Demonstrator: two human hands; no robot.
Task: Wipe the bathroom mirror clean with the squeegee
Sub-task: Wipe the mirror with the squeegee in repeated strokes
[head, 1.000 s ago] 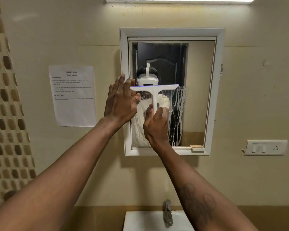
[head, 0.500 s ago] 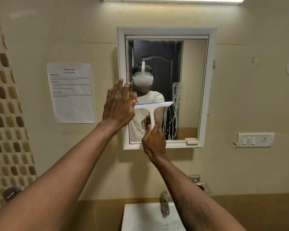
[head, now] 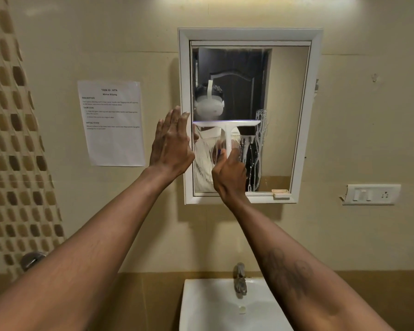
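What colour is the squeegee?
White, with a thin purple-blue blade edge along the top of the squeegee; the head view shows it.

A printed sheet of paper [head: 112, 123] hangs on the cream wall, with a strip of brown mosaic tiles [head: 12, 144] running down the far left edge. Lower right, a white switch plate [head: 372, 194] (two rocker switches and a socket) is fixed to the wall. Below, a metal tap [head: 240, 278] stands over a white basin [head: 215, 311], and a round metal fitting [head: 31, 259] shows low on the tiles.
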